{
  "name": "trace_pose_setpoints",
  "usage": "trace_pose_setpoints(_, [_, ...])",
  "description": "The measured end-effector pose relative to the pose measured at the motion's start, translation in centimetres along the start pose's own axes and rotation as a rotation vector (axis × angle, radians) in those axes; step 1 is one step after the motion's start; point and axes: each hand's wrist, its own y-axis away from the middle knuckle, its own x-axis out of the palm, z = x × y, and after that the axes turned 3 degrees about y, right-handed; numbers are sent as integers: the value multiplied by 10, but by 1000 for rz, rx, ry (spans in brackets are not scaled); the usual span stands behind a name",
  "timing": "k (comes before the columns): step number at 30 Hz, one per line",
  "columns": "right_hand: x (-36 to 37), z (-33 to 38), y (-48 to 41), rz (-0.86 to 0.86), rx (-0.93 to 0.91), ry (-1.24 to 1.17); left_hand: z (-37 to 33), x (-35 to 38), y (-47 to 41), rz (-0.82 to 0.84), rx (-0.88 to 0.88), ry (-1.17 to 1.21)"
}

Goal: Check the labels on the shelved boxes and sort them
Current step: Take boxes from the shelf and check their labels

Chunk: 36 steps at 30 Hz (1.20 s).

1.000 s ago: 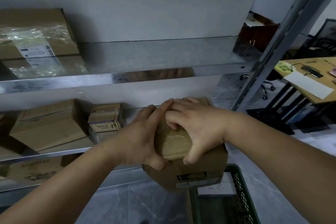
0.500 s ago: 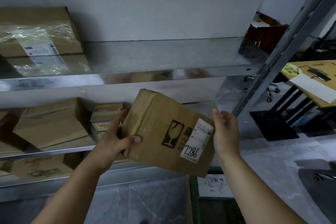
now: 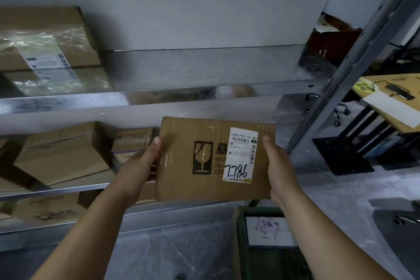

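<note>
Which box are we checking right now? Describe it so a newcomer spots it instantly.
Find the metal shelving rack; in front of its middle level, the left hand and right hand hold one flat cardboard box by its side edges. Unlike the shelved boxes behind it, it faces the camera with a black broken-glass symbol and a white label bearing a handwritten number ending 786.

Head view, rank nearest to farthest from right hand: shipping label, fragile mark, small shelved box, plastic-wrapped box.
1. shipping label, beside right hand
2. fragile mark, middle of held box
3. small shelved box, beyond left hand
4. plastic-wrapped box, upper shelf left
</note>
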Motion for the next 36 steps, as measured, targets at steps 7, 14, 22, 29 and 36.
trace_pose_setpoints(7, [4,11,4,-45,-20,92,-24,31,-5,-43,4,115])
trace_pose_setpoints(14, [7,17,-8,-108,-21,83,-29,47,-21,-247,-19,149])
trace_pose_setpoints(22, [14,16,-15,-80,14,39,-21,49,-26,-277,-39,131])
trace_pose_setpoints(29, [20,18,-21,-71,14,31,-24,49,-28,-281,-38,142])
trace_pose_setpoints(36, [24,21,-31,-85,-21,34,-26,52,-40,-292,-23,150])
